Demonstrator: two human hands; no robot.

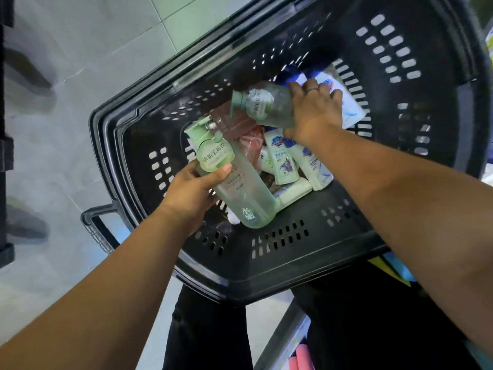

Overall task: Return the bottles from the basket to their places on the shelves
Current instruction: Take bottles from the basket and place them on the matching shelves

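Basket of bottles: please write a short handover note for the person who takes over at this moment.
Left hand: grips a large green pump bottle, tilted, over the black basket.
Right hand: grips a second green pump bottle farther in.
Lying in the basket: a clear pink bottle and several white Safeguard bottles.
Done: cannot tell from this view.
Left: shelve both held bottles, then the rest.

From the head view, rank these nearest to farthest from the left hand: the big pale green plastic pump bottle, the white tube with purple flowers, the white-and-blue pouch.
1. Big pale green pump bottle, in the left hand.
2. White tube with purple flowers, in the middle.
3. White-and-blue pouch, far side, beyond the right hand.
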